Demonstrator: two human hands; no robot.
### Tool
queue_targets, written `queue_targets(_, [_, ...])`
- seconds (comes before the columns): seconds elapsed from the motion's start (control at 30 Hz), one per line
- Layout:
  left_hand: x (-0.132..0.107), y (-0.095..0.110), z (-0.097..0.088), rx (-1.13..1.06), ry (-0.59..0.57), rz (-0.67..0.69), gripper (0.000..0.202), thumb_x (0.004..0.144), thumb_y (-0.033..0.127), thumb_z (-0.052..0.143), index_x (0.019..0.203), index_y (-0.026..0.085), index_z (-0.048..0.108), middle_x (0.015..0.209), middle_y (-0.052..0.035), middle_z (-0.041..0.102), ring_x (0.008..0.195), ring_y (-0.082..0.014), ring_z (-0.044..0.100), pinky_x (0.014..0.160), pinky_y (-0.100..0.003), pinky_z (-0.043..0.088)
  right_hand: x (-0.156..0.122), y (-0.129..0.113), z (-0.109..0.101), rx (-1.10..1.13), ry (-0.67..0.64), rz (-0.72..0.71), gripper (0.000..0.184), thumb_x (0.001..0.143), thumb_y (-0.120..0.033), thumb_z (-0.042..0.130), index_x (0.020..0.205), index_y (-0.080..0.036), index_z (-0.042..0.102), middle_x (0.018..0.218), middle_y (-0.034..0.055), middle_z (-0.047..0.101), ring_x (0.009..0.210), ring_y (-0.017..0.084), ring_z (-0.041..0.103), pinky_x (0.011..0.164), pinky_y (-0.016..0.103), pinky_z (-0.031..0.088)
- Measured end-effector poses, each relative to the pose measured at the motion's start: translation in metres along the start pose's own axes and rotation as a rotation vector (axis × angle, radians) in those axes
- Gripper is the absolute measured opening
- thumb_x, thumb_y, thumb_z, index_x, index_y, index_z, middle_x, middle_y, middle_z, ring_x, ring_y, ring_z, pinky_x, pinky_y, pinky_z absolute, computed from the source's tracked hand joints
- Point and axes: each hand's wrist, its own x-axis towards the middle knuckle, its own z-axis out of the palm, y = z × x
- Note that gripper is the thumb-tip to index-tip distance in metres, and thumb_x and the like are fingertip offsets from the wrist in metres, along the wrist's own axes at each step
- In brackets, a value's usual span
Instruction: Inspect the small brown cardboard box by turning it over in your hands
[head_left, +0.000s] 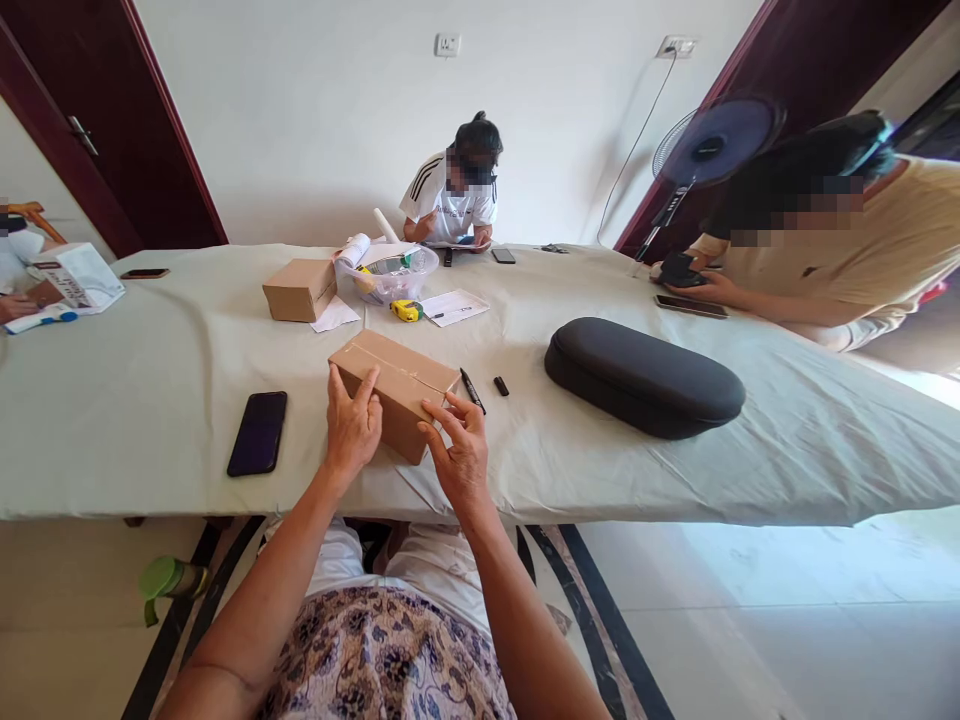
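A brown cardboard box (390, 370) rests on the cloth-covered table in front of me, its top flaps meeting along a seam. My left hand (352, 420) grips its near left side, thumb and fingers spread against the cardboard. At the right end, my right hand (459, 445) holds the corner and edge between thumb and fingers. Just beyond that hand lies a black marker pen (472, 392), uncapped, with its black cap (501, 386) apart to the right. A dark phone (257, 433) lies left of my left hand.
A black hard case (645, 378) sits to the right. Beyond the box are another cardboard box (300, 290), a plastic basket (390, 275) of items, a yellow tape measure (407, 310) and paper (455, 307). Other people sit around the table (150, 420); a fan (705, 150) stands behind.
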Motion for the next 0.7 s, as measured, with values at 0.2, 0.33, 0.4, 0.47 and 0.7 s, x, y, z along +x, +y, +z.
queue_targets(0.2, [-0.015,0.016,0.006,-0.142,-0.122,0.01,0.048,0.096,0.031,0.045,0.143,0.025,0.051,0.168,-0.0098,0.003,0.154,-0.0373,0.01,0.121,-0.057,0.024,-0.005,-0.01,0.009,-0.093,0.042,0.006,0.023,0.094,-0.033,0.062,0.113,-0.025,0.072,0.119,0.0107,0.055,0.096,0.02,0.061,0.085,0.04,0.057])
queue_targets(0.33, [-0.014,0.013,-0.007,-0.175,-0.207,0.003,0.063,0.091,0.055,0.054,0.145,0.022,0.048,0.167,-0.0161,0.006,0.153,-0.0394,0.013,0.119,-0.057,0.027,-0.01,-0.023,0.012,-0.122,0.023,-0.013,0.027,0.093,-0.03,0.062,0.118,-0.023,0.069,0.118,0.0121,0.055,0.096,0.02,0.06,0.084,0.04,0.057])
queue_targets(0.4, [-0.011,0.008,-0.014,-0.201,-0.252,0.009,0.075,0.085,0.063,0.058,0.146,0.022,0.046,0.166,-0.0181,0.006,0.152,-0.04,0.016,0.118,-0.057,0.029,-0.011,-0.027,0.011,-0.113,0.008,-0.038,0.027,0.094,-0.029,0.059,0.118,-0.022,0.068,0.117,0.0126,0.055,0.1,0.021,0.06,0.085,0.04,0.056])
queue_targets(0.47, [-0.008,0.003,-0.018,-0.224,-0.272,0.026,0.083,0.079,0.068,0.062,0.146,0.023,0.046,0.166,-0.0181,0.007,0.151,-0.0398,0.021,0.117,-0.056,0.031,-0.009,-0.028,0.008,-0.099,-0.006,-0.057,0.025,0.097,-0.027,0.053,0.116,-0.023,0.069,0.112,0.0116,0.057,0.105,0.022,0.06,0.087,0.039,0.055])
queue_targets(0.7, [-0.005,-0.003,-0.017,-0.238,-0.248,0.058,0.079,0.08,0.068,0.062,0.144,0.023,0.048,0.165,-0.0174,0.012,0.15,-0.0377,0.025,0.116,-0.055,0.033,0.017,-0.004,0.0,-0.166,-0.008,-0.017,0.025,0.089,-0.046,0.066,0.104,-0.027,0.072,0.13,0.0117,0.054,0.125,0.031,0.05,0.105,0.055,0.043])
